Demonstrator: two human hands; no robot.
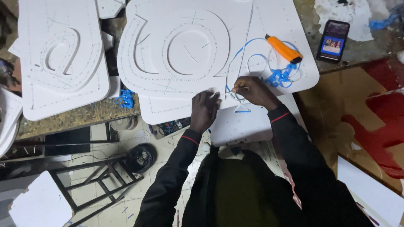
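A large white foam board with cut letter shapes and dotted outlines lies on the workbench. My left hand presses flat on its near edge, fingers together. My right hand pinches a thin blue strip that curls in loops over the board's right part. A tangle of the same blue strip lies just beyond that hand. An orange utility knife rests on the board above the tangle.
A second white cut board lies at the left. A phone with a lit screen sits on the bench at the right. Blue scraps lie at the bench edge. A metal frame and a cable coil stand on the floor below.
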